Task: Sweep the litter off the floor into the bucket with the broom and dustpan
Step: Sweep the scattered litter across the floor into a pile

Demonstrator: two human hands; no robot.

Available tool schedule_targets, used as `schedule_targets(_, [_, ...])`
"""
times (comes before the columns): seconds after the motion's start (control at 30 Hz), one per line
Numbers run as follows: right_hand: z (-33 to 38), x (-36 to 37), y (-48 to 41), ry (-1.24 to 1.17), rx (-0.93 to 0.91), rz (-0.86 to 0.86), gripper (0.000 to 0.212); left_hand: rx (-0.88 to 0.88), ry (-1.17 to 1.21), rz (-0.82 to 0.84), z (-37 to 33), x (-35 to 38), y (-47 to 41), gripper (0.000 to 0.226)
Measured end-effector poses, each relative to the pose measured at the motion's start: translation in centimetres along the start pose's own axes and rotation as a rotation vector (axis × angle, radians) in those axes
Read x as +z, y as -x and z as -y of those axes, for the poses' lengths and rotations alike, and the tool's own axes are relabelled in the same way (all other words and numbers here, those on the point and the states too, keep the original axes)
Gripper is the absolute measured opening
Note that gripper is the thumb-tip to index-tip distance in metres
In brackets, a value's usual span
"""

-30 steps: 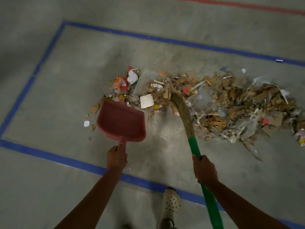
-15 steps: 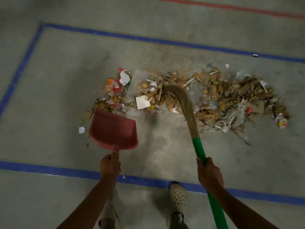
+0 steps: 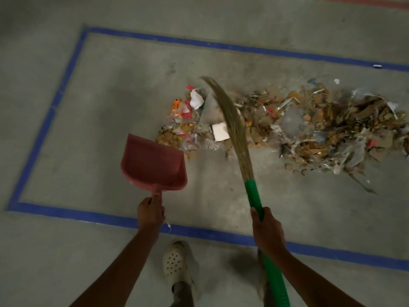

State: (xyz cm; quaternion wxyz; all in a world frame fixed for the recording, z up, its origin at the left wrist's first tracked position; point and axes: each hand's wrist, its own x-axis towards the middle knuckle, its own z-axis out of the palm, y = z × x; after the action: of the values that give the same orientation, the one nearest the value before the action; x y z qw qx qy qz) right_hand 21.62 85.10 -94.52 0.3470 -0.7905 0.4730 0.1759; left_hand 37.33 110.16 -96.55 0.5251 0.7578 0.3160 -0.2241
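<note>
We hold the dustpan [image 3: 152, 162] by its handle in the left hand [image 3: 151, 212], right hand [image 3: 266, 229] gripping the broom [image 3: 238, 138], bristles across the litter [image 3: 309, 127].

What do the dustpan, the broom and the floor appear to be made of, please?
The dustpan: probably plastic, dull red, smooth, moulded in one piece. The broom: tan, grass-like fibre bristles, fine curved strands; its green handle is likely plastic, slightly glossy, ribbed. The floor: seemingly bare concrete, mottled grey, matt.

Workshop-like hall: tape-marked [image 3: 155, 38] concrete floor [image 3: 110, 107]
</note>
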Motion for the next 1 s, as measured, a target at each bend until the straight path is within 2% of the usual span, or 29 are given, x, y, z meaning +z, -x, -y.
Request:
schedule_targets(0.13, [3.0,5.0,1.1,0.029,-0.055,0.151,0.034,-0.023,-0.025,-0.101,2.6,-5.0,-2.3,0.04])
schedule_targets(0.27, [6.0,9.3,2.9,0.177,-0.136,0.307,0.031,-0.092,0.011,-0.216,5.7,-10.7,-3.7,0.059])
schedule_targets(0.47, [8.6,14.3,4.8,0.417,-0.26,0.447,0.037,-0.194,0.057,-0.292,9.1,-16.9,-4.9,0.058])
schedule_targets(0.63, [9.7,17.8,5.0,0.487,-0.176,0.561,0.039,-0.254,0.051,-0.307,11.4,-18.9,-5.7,0.054])
schedule_targets(0.8, [9.9,18.7,4.0,0.653,-0.19,0.521,0.043,-0.276,0.03,-0.266,12.4,-18.6,-5.9,0.054])
schedule_targets(0.9, [9.3,18.2,2.3,0.568,-0.033,0.435,0.044,-0.264,0.007,-0.236,12.6,-18.0,-5.7,0.055])
schedule_targets(1.0, [8.3,17.0,0.7,0.476,0.047,0.338,0.044,-0.246,-0.04,-0.204,12.2,-17.1,-5.4,0.058])
